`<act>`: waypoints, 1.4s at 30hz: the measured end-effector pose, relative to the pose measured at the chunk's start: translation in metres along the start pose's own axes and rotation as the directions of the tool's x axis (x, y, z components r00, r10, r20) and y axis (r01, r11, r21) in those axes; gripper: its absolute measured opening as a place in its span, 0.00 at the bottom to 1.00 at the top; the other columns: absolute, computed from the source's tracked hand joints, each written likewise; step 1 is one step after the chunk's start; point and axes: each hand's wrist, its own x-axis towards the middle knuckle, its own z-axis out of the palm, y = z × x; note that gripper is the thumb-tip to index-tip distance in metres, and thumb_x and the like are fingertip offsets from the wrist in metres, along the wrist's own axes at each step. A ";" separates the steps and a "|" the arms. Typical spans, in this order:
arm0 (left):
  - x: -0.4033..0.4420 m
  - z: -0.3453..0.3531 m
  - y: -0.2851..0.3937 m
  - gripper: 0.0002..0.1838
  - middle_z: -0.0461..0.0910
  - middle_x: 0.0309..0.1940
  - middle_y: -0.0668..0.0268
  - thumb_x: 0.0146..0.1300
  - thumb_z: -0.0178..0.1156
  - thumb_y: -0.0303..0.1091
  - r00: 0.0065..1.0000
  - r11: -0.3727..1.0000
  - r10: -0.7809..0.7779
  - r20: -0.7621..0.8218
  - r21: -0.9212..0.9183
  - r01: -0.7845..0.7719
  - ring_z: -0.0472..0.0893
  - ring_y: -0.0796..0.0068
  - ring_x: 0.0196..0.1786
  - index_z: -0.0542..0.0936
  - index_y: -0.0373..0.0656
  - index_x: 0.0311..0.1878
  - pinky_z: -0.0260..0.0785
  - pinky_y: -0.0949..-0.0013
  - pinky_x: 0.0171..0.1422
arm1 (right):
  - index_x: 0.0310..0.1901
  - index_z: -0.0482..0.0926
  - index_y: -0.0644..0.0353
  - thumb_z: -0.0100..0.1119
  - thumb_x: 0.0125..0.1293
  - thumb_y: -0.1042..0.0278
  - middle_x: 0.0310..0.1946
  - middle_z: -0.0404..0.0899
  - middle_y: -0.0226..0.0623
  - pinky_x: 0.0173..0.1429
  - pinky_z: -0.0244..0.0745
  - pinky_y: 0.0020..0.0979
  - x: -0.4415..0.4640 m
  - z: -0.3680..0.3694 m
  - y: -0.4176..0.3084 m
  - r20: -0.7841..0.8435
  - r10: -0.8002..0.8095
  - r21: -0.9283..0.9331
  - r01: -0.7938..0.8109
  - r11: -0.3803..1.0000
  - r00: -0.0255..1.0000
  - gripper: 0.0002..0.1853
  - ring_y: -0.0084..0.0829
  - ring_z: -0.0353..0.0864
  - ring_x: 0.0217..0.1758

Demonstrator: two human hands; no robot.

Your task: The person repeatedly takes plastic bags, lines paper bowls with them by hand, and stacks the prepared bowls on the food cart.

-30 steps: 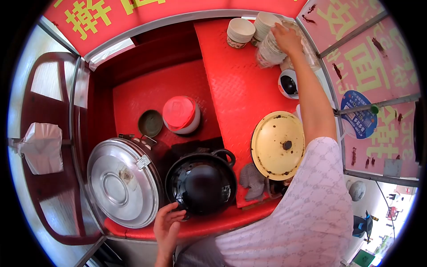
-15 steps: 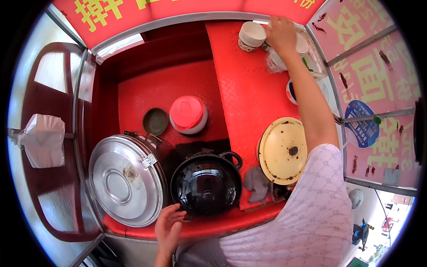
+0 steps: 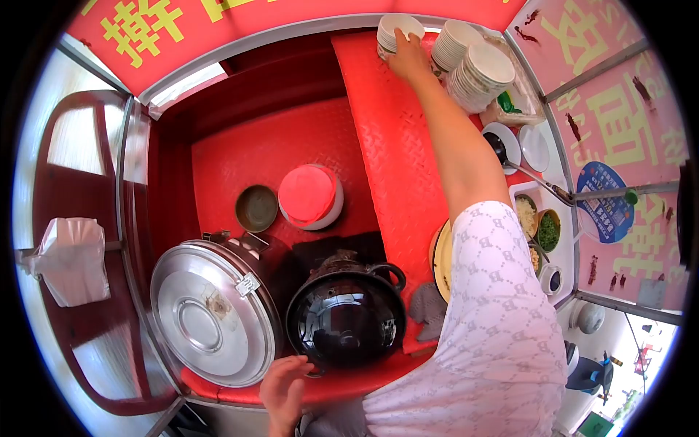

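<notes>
We see right hand (image 3: 409,57) at rim of stacked white round paper-looking bowls (image 3: 389,28), far end of red textured surface (image 3: 378,109); whether gripping, we can't tell. Likely light, crushable: pinch rim gently. Left hand (image 3: 284,393) loosely spread, empty.

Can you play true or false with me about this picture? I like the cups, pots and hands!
1. The right hand is at the leftmost stack of white cups. True.
2. The left hand is holding a cup. False: it has no cup, and is near the black pot.
3. The sleeve hides part of the yellow lid. True.
4. The red lid sits on the silver pot. False: it's on the white tub.
</notes>
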 end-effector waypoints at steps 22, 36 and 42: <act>0.008 -0.003 -0.003 0.16 0.79 0.52 0.51 0.70 0.62 0.30 0.996 0.998 0.029 0.084 0.045 -0.033 0.84 0.61 0.51 0.77 0.30 0.56 0.77 0.62 0.61 | 0.43 0.84 0.67 0.63 0.63 0.65 0.30 0.86 0.52 0.43 0.83 0.40 0.036 -0.061 0.056 0.198 0.225 -0.148 -0.197 0.969 0.954 0.14 0.41 0.90 0.36; 0.004 0.002 -0.003 0.16 0.82 0.50 0.51 0.61 0.60 0.19 0.990 0.991 0.086 0.111 0.089 -0.097 0.85 0.63 0.48 0.80 0.32 0.53 0.80 0.65 0.55 | 0.45 0.84 0.64 0.66 0.65 0.58 0.47 0.83 0.57 0.55 0.78 0.49 -0.156 -0.181 -0.033 0.389 -0.108 0.154 0.050 0.987 0.915 0.17 0.55 0.83 0.52; 0.005 0.003 -0.003 0.16 0.82 0.50 0.52 0.61 0.60 0.19 0.987 0.983 0.090 0.136 0.149 -0.111 0.86 0.64 0.47 0.80 0.32 0.53 0.80 0.66 0.53 | 0.52 0.83 0.59 0.67 0.64 0.55 0.51 0.81 0.50 0.56 0.79 0.46 -0.135 -0.218 0.005 0.019 -0.080 -0.077 0.081 0.994 0.997 0.20 0.51 0.83 0.53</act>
